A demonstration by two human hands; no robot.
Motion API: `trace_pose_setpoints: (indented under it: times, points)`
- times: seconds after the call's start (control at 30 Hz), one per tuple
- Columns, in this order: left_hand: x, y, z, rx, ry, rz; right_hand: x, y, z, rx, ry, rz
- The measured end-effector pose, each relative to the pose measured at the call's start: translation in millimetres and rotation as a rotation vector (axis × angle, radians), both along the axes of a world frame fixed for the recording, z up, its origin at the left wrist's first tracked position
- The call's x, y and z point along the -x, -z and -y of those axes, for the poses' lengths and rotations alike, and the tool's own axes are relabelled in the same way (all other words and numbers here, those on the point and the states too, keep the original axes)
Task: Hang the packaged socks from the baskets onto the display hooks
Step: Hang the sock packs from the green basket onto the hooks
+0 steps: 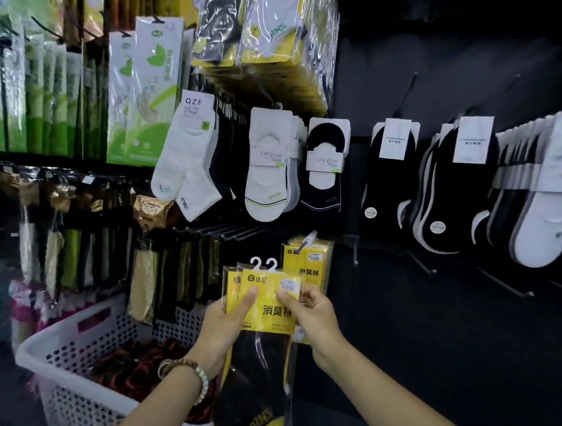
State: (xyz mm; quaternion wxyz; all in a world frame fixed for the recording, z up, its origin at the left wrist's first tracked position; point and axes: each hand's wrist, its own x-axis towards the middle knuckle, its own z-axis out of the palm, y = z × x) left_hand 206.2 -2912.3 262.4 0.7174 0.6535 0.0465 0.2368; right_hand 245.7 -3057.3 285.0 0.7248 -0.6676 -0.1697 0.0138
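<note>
Both my hands hold a small stack of yellow-and-black packaged socks with white plastic hangers on top. My left hand grips the stack's left edge, thumb on the front. My right hand pinches the upper right corner. Just above and to the right, a display hook carries several matching yellow sock packs. The held packs' hangers sit below and left of that hook's tip.
A white perforated basket with dark sock packs stands at lower left. Hooks above hold white and black ankle socks. Bare metal hooks jut out left of the yellow packs, and more empty hooks stick out at right.
</note>
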Motion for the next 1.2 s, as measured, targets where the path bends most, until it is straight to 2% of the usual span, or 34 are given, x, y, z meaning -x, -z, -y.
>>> trace_pose_setpoints:
  times: [0.2, 0.47, 0.8, 1.2]
  points:
    - [3.5, -7.0, 0.7, -0.101, -0.029, -0.02, 2.5, 3.9, 15.9, -0.053, 0.007, -0.034]
    - [-5.9, -17.9, -30.6, -0.167, -0.186, 0.007, -23.3, 4.0, 31.1, -0.133, 0.162, -0.064]
    - [-25.9, -20.4, -63.3, -0.248, -0.198, 0.06, -80.4, -1.0, 6.0, -0.006, 0.251, 0.025]
    - [-65.7, 11.1, -64.2, -0.24, -0.107, 0.033, -147.4, 30.5, -6.6, -0.107, 0.502, -0.211]
